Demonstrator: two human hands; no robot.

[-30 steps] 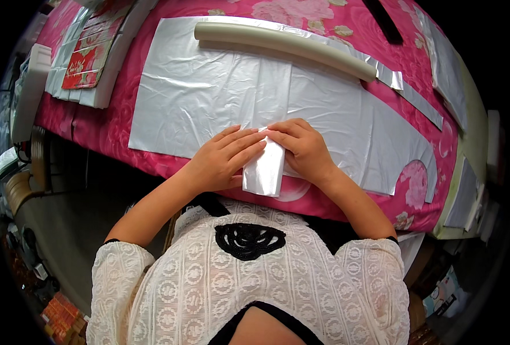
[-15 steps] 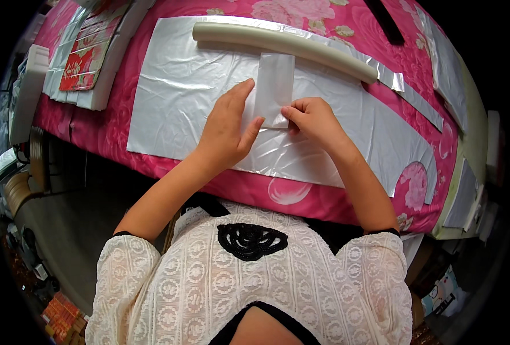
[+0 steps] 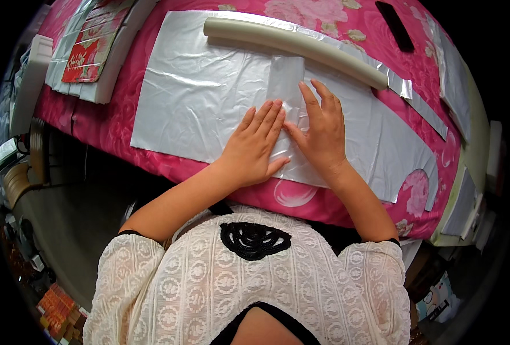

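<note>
— Where's the folded strip?
— Flat on the silvery sheet, near the pale tube!
— And the grip?
— Left hand flat, unclenched, by the strip; right hand, thumb and fingers apart!

upper right, slim black bar on pink floral tablecloth; over at left, red patterned flat packet atop white stack.

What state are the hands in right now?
Left hand: open, palm down over the wide silver plastic sheet.
Right hand: open, over the same sheet, gripping nothing visible.
</note>
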